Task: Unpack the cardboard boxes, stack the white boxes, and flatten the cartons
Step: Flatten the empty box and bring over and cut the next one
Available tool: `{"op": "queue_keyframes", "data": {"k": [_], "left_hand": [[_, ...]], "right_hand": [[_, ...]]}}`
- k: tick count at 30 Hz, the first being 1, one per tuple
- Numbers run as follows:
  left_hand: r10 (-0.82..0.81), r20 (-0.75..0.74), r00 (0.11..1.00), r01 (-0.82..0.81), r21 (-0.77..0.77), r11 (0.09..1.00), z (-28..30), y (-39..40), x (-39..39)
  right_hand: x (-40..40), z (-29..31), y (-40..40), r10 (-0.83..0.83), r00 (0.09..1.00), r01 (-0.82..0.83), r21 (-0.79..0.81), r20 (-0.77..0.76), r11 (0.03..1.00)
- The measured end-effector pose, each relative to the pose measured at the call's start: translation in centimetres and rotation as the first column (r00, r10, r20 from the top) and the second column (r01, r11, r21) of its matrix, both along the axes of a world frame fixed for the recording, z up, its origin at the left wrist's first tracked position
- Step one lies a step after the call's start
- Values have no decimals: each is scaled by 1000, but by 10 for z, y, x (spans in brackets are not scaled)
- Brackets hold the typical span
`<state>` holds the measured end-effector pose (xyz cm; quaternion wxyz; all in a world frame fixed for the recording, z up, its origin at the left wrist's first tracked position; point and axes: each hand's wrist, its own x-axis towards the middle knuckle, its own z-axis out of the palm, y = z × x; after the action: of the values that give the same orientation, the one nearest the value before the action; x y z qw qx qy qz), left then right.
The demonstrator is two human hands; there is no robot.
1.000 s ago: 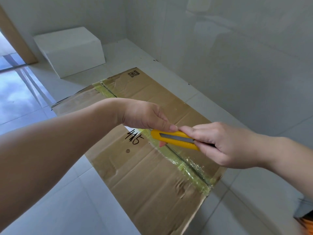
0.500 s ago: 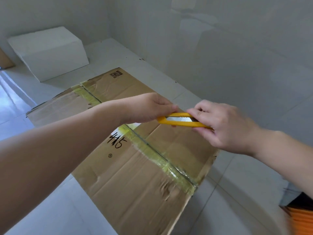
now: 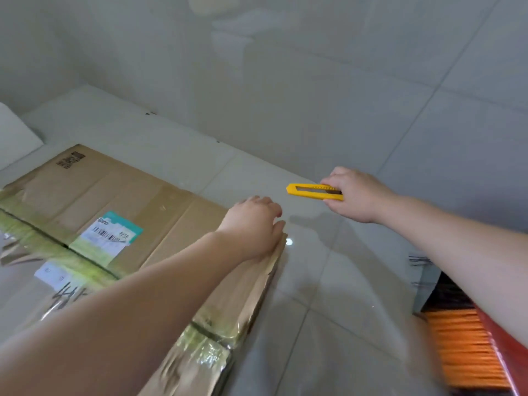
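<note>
A large brown cardboard box point(image 3: 120, 192) sealed with yellowish tape lies on the tiled floor, a shipping label on its top. My left hand point(image 3: 253, 224) rests on the box's far right corner, fingers loosely curled over the edge. To the right of the box, my right hand point(image 3: 354, 195) grips a yellow utility knife point(image 3: 311, 192) above the floor, near the wall. A corner of a white box point(image 3: 14, 135) shows at the left edge.
A glossy tiled wall point(image 3: 314, 67) rises right behind the box. An orange ribbed object point(image 3: 468, 350) and a dark item sit at the lower right. Bare floor tiles point(image 3: 314, 281) lie between the box and the orange object.
My hands have come apart. My right hand carried the knife off to the right, away from the taped seam. My left hand dropped onto the box's corner. The view swung right.
</note>
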<state>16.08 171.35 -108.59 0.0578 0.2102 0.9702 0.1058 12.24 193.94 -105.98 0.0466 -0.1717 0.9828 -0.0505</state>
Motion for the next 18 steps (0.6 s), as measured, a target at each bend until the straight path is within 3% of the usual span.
{"op": "queue_keyframes", "data": {"k": [4, 7, 12, 18], "left_hand": [[140, 121, 983, -136, -44, 990, -21, 33, -12], [231, 122, 965, -221, -92, 971, -25, 36, -18], [224, 83, 971, -211, -138, 968, -24, 37, -18], [242, 79, 967, -231, -132, 964, -25, 38, -20]], "right_hand": [[-14, -35, 24, -82, 997, 82, 31, 13, 996], [-22, -67, 37, -201, 978, 198, 54, 55, 979], [-31, -118, 51, -347, 919, 339, 70, 190, 938], [-40, -153, 44, -393, 889, 386, 76, 235, 919]]}}
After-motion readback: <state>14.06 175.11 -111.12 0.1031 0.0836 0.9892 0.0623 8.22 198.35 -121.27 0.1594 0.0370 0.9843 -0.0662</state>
